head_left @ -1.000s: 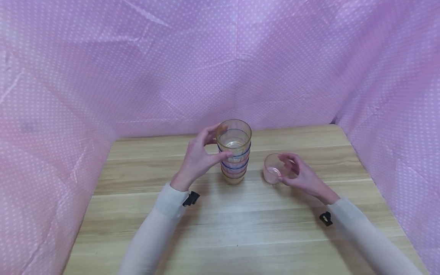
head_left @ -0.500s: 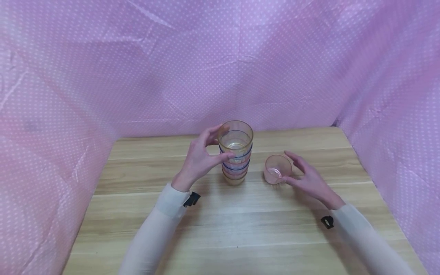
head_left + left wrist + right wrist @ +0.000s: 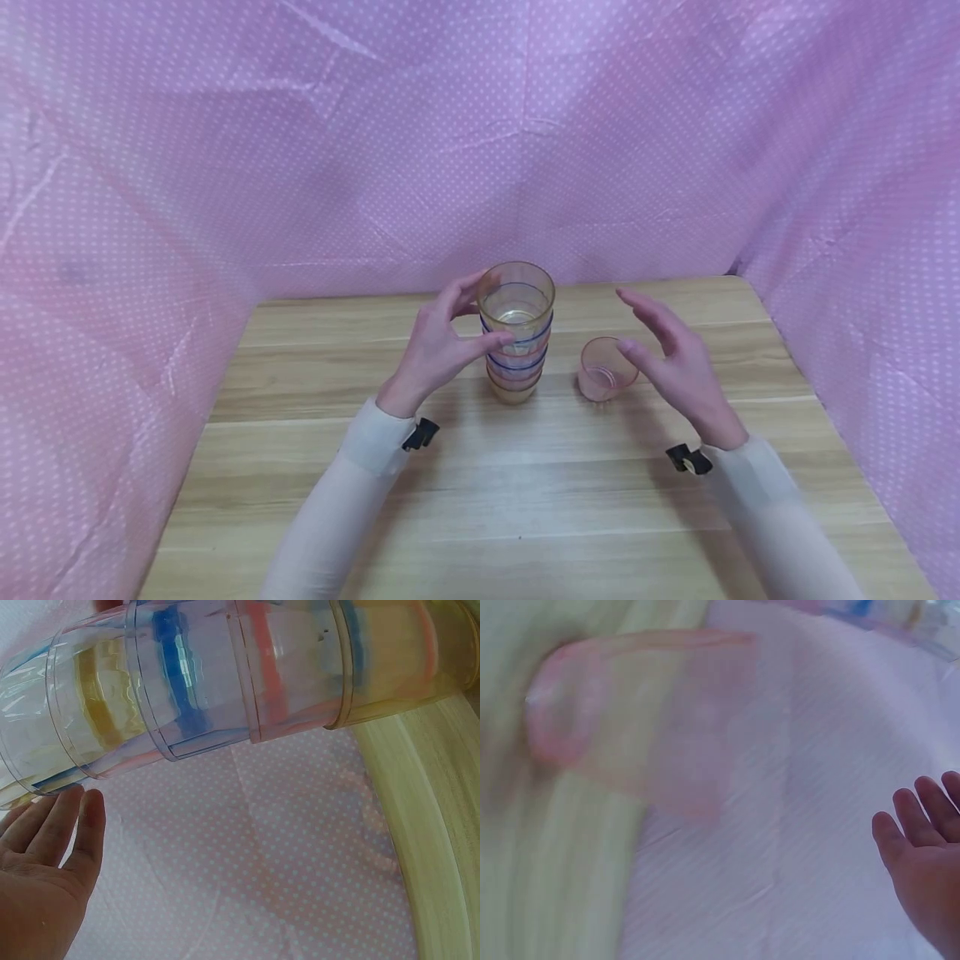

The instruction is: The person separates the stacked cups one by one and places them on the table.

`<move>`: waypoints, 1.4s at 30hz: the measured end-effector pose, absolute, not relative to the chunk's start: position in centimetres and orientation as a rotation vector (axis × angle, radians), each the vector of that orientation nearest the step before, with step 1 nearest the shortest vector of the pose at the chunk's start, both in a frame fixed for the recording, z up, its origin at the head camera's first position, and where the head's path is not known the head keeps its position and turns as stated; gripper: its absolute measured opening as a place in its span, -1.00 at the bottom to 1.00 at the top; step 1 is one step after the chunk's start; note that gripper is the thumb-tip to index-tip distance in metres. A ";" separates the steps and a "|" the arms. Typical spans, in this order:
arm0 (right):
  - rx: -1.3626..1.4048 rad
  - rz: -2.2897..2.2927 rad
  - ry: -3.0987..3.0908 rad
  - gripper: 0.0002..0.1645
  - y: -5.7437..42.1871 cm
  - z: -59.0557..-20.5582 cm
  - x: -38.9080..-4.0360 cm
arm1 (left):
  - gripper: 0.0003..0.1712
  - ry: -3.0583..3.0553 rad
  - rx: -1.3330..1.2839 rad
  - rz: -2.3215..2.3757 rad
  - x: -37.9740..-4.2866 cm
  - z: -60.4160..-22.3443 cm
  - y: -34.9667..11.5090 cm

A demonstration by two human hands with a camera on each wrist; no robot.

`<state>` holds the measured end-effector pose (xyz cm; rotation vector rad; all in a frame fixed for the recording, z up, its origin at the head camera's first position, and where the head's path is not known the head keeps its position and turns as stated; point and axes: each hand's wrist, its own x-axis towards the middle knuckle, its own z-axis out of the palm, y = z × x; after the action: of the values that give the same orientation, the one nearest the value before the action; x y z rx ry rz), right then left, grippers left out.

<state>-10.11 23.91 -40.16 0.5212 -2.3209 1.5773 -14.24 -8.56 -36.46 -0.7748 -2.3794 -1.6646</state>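
Note:
A tall stack of clear plastic cups [image 3: 516, 371], nested with yellow, blue and pink rims, stands upright near the back middle of the table. Thumb and fingers of my left hand [image 3: 441, 340] grip it around the upper part, just below the yellow top rim. The left wrist view shows the stack [image 3: 202, 682] crossing the frame, fingers [image 3: 90, 825] at its upper end. To its right stands a single pink-tinted cup [image 3: 598, 382], upright and separate. My right hand [image 3: 690, 371] is spread beside and above this cup, holding nothing; the right wrist view shows the cup [image 3: 562, 712] blurred.
The light wood table [image 3: 480, 517] reaches back to a pink polka-dot cloth [image 3: 420, 167], which hangs behind it and along both sides. Black clips [image 3: 422, 434] sit at both wrists.
My right hand has let go of the pink cup, opened its fingers and risen up and away. The cup stays on the table. My left hand keeps its grip on the stack.

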 end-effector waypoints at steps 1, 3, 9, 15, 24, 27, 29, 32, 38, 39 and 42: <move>0.536 1.588 -2.305 -0.28 23.5 -39.8 -10.2 | -0.02 -2.393 -0.764 -1.663 -14.2 -36.5 -8.7; 0.572 1.620 -2.270 -0.29 22.7 -39.1 -10.4 | 0.07 -2.419 -0.739 -1.667 -14.2 -36.7 -8.9; 0.660 1.675 -2.228 -0.31 20.6 -37.3 -11.2 | 0.26 -2.366 -0.756 -1.710 -14.4 -38.1 -10.2; 0.686 1.635 -2.352 -0.28 18.6 -35.5 -12.1 | 0.18 -2.370 -0.755 -1.740 -14.4 -39.5 -11.0; 0.763 1.609 -2.499 -0.18 16.6 -34.3 -13.8 | 0.00 -2.373 -0.817 -1.798 -14.4 -40.1 -10.4; 0.788 1.624 -2.500 -0.14 16.3 -34.2 -14.1 | -0.02 -2.401 -0.801 -1.769 -14.4 -40.0 -10.1; 0.792 1.631 -2.505 -0.10 16.3 -34.1 -14.2 | 0.00 -2.417 -0.796 -1.750 -14.4 -39.7 -9.8; 0.791 1.623 -2.526 -0.03 16.3 -33.9 -14.2 | 0.01 -2.435 -0.787 -1.729 -14.4 -39.4 -9.5; 0.811 1.635 -2.538 0.08 15.9 -33.7 -14.3 | -0.01 -2.454 -0.760 -1.712 -14.4 -39.1 -9.0; 0.816 1.655 -2.529 0.08 15.8 -33.7 -14.2 | -0.01 -2.456 -0.752 -1.713 -14.4 -39.1 -9.0; 0.832 1.700 -2.501 0.07 15.7 -33.8 -14.3 | -0.03 -2.448 -0.738 -1.721 -14.4 -39.3 -8.9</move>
<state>-14.26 15.66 -33.84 0.8319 -2.5009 1.6999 -14.42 -8.85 -39.28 -0.7378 -2.4482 -1.7208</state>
